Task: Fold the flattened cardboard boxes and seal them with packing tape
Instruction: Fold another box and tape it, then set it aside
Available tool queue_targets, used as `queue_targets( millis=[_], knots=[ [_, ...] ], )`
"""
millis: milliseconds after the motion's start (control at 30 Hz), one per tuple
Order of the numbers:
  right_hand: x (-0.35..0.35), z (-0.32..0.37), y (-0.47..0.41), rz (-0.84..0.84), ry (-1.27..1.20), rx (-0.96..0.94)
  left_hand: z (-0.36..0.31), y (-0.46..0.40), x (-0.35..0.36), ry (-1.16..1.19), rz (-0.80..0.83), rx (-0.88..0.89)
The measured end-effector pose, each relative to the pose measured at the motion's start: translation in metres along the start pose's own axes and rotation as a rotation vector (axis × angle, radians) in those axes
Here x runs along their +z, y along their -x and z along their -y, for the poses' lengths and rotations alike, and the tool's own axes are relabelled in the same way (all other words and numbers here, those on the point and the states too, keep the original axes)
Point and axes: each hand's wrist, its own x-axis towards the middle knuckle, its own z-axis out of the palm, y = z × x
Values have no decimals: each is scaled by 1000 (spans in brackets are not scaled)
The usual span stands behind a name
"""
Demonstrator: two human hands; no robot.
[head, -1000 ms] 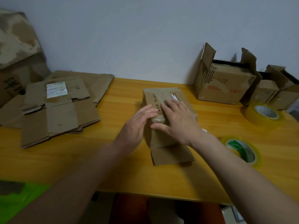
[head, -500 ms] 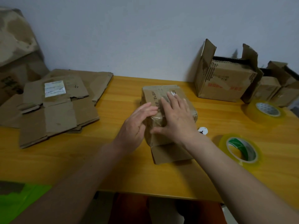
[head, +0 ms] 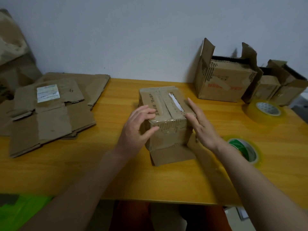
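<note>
Box under work: a small cardboard box (head: 164,117) stands mid-counter (head: 116,172), directly ahead of the person. Top flaps closed, clear tape along the centre seam and down the near face. One loose flap (head: 171,155) lies out flat on the counter at the box's near base.

Left hand (head: 139,129): on the box's near-left corner. Fingers curled over the top edge, thumb across the near face. Grip is narrow and holds the corner.

Right hand (head: 202,126): flat against the box's right side, fingers straight and together, pointing away from the person. Grip wide, pressing or just touching; actual contact along the whole palm cannot be confirmed.

Key relation: the box sits between the two hands, its long axis and the taped seam running away from the person, slightly angled rightward. The hands bracket it across the short axis. Both are equally near; the left has the firmer hold.

Judgement: top seam looks sealed, so turning the box over to deal with the loose flap appears to be the next need. The grip on both short-axis sides suits lifting or rotating it.

Supplies: green-cored tape roll (head: 244,150) lies just right of the right forearm, nearest to that hand. A second tape roll (head: 265,110) lies further back right. Flattened cardboard boxes (head: 50,112) are stacked at left, well apart from the hands. Assembled open boxes (head: 225,80) stand at the back right against the wall.
</note>
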Motion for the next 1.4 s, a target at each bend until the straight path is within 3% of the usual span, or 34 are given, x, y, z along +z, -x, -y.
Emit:
queue_targets(
  millis=[67,200,333,433,500,633,833,967,1033,1133,1267,1400],
  knots=[
    [3,-10,5,38,-86,-33,2,-1,-2,-7,31,-3],
    [-5,-34,14,73,163,-58,6,2,-5,-17,55,-11],
    [-21,-24,11,-208,-232,-62,-10,-2,6,37,-79,-148],
    [-24,-16,2,-116,-578,-6,-11,-6,14,-10,-96,-122],
    [-23,-15,0,-37,-646,42,-7,-7,11,-29,-52,-94],
    [-25,-17,-4,-2,-468,-17,0,-10,0,-8,14,-84],
    [-29,-10,-12,62,93,-102,2,-13,-10,-4,132,-110],
    [-24,2,-5,179,23,-99,-24,-32,-16,-331,211,-192],
    [-18,10,-2,100,33,-154,-39,-36,-6,-539,178,-99],
    [-15,24,0,-117,292,-370,-40,-22,14,-638,164,4],
    [-9,42,-14,267,260,-378,-25,2,23,-606,36,102],
    [-1,50,-52,444,504,-321,-19,2,26,-538,-34,161]
  ],
)
